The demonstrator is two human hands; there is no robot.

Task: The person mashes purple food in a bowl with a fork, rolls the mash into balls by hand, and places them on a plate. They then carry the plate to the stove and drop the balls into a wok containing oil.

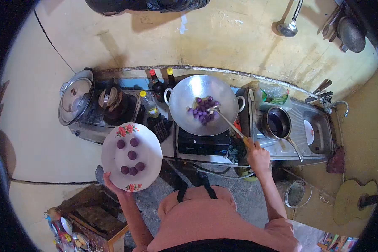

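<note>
My left hand (pixel 113 185) grips the lower left rim of a white plate (pixel 151 168) with red flower prints. Several round purple balls (pixel 132 155) lie on the plate, which is held left of the stove. In my right hand (pixel 258 158) is the wooden handle of a long metal spatula (pixel 231 124). Its head reaches into a big two-handled silver wok (pixel 180 113) and touches a cluster of purple balls (pixel 202 117) at the bottom; the head's exact shape is partly hidden. The wok sits on a black stove (pixel 197 143).
Left of the wok stand a yellow-capped bottle (pixel 150 105), dark bottles (pixel 157 86) and a lidded pot (pixel 75 96). A saucepan (pixel 277 124) rests on the drainboard beside the sink (pixel 323 130), its handle jutting toward the counter edge. A bucket (pixel 295 193) is on the floor at right.
</note>
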